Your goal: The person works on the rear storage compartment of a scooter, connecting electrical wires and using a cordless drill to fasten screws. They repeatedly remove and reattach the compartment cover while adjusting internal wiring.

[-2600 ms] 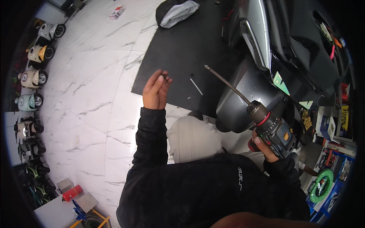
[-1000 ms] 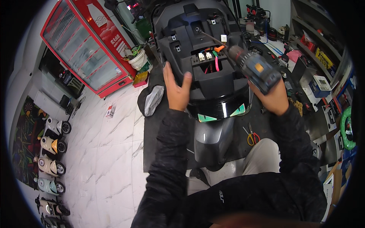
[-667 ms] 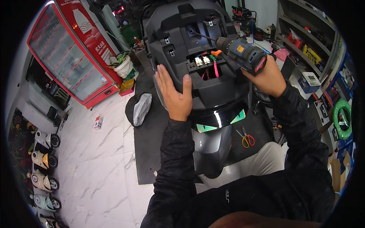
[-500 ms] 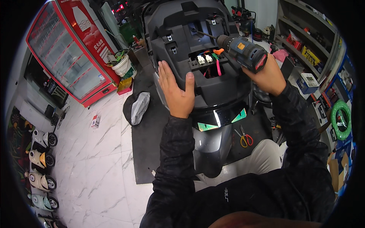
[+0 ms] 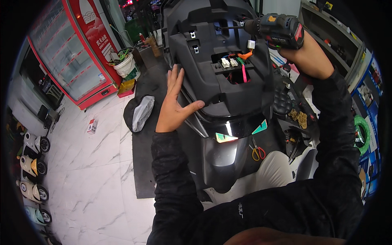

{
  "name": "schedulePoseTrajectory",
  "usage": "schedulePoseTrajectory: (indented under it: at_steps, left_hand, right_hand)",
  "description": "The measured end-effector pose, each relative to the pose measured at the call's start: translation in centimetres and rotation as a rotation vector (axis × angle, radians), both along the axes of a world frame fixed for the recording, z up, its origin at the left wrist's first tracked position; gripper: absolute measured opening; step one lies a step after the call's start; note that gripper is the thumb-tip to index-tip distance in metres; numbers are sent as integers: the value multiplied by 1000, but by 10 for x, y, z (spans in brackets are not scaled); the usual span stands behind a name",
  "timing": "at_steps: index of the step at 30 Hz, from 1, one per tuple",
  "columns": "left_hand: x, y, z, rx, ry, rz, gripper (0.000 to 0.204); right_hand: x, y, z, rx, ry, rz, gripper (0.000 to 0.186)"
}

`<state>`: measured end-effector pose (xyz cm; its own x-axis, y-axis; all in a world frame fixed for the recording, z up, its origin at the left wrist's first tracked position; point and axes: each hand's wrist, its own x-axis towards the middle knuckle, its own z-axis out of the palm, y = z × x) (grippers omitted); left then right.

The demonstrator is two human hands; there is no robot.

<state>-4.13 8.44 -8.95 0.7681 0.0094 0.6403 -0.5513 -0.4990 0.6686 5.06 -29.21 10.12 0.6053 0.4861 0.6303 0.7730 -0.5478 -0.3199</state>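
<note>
My right hand (image 5: 301, 55) grips a dark cordless drill (image 5: 279, 30) with an orange mark on top. Its long thin bit points left, the tip down at a recess in the black plastic scooter body (image 5: 192, 87). Whether the tip sits on a screw is too small to tell. My left hand (image 5: 174, 108) rests against the left rear edge of that body, fingers stretched and thumb spread, holding nothing. Between the hands, an opening shows white connectors (image 5: 229, 62), an orange connector (image 5: 246, 55) and a pink wire (image 5: 244, 73). The tail light (image 5: 241, 132) faces me.
Scissors (image 5: 258, 153) with yellow and red handles lie on the black mat (image 5: 149, 167) near my leg. A grey-and-black cloth item (image 5: 143, 113) is on the left. A red display fridge (image 5: 96, 53), white bucket (image 5: 124, 67) and grey shelves (image 5: 326, 30) stand around.
My right hand has swung the drill's body away from me, its tip staying near the same recess; a white connector has come into sight. My left hand has slid outward to the scooter body's left edge.
</note>
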Motion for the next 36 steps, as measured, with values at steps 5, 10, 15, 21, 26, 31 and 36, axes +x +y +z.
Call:
schedulePoseTrajectory:
  at_steps: [5, 10, 15, 21, 26, 31, 36]
  left_hand:
    - [23, 5, -15, -138, -28, 185, 129]
    - [31, 10, -6, -487, 102, -95, 133]
    - [32, 8, 3, -505, 103, -98, 130]
    - [32, 5, 3, -560, 105, -134, 128]
    - [29, 1, 6, -557, 102, -120, 127]
    - [29, 1, 6, -544, 99, -109, 127]
    - [27, 2, 7, -535, 105, -125, 126]
  right_hand:
    - [8, -2, 26, -300, -198, 55, 44]
    - [-8, 20, 55, -363, -207, 39, 40]
    - [-32, 25, 68, -639, -181, -253, 25]
    - [-29, 32, 67, -520, -133, 172, 40]
    - [-57, 37, 84, -493, 195, -103, 35]
    - [-28, 33, 64, -539, -146, -13, 31]
    - [-32, 26, 59, -491, -246, -20, 32]
